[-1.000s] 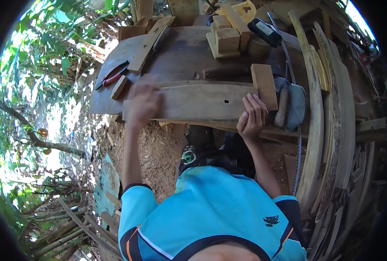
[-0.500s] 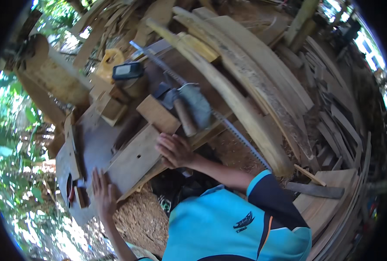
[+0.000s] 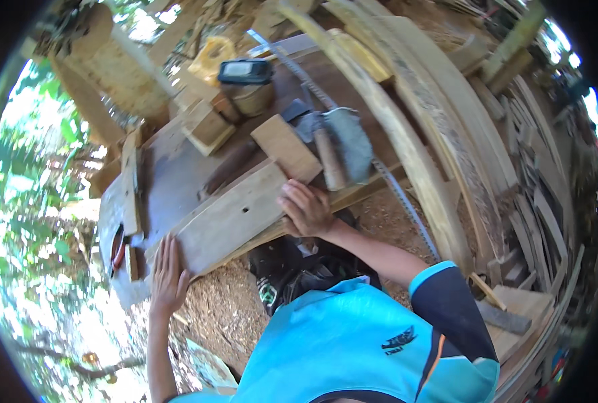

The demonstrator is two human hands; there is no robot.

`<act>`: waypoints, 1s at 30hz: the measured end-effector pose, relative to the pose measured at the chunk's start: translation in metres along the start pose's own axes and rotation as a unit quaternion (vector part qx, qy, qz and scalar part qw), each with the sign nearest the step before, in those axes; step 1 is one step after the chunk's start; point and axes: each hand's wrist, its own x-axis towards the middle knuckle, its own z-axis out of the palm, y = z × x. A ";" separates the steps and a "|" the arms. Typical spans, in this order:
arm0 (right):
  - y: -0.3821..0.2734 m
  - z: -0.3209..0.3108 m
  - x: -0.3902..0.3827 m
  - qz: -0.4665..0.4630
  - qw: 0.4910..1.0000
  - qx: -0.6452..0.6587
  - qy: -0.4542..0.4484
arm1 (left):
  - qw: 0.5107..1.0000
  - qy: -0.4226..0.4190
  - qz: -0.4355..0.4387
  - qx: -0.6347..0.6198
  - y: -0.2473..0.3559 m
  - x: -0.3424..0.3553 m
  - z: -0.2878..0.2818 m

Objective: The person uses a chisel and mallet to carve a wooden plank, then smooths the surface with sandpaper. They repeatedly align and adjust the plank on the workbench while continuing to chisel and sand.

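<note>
A flat wooden board (image 3: 228, 218) with a small dark hole near its middle lies aslant along the near edge of the workbench (image 3: 161, 161). My left hand (image 3: 169, 277) rests flat on the board's left end, fingers stretched out. At the other end my right hand (image 3: 307, 209) has its bent fingers over the board's corner; its thumb is not clearly visible. Touching the far right end of the board is a short brown wood block (image 3: 285, 148). Just beyond my right hand lies a hammer (image 3: 327, 151), its wooden handle toward me.
A long saw blade (image 3: 289, 64) crosses the bench, with a grey-green cloth (image 3: 349, 144) beside it. Long curved planks (image 3: 406, 148) lie to the right. Small wood blocks (image 3: 208, 127), a dark-topped container (image 3: 246, 84) and red-handled pliers (image 3: 117, 250) are on the left. Wood shavings (image 3: 221, 312) cover the ground.
The whole view has shifted, so the bench appears farther right and higher. Both hands stay at the same ends of the board.
</note>
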 end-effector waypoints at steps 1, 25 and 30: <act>-0.002 0.002 0.000 0.004 1.000 -0.003 0.002 | 1.000 -0.010 -0.002 -0.003 0.012 0.013 0.000; -0.018 -0.012 0.020 0.035 0.994 0.100 -0.021 | 0.967 0.174 0.165 -0.090 0.125 0.140 0.038; -0.018 -0.043 0.059 -0.010 0.997 0.077 0.002 | 0.882 0.268 0.134 -0.364 0.113 0.122 0.027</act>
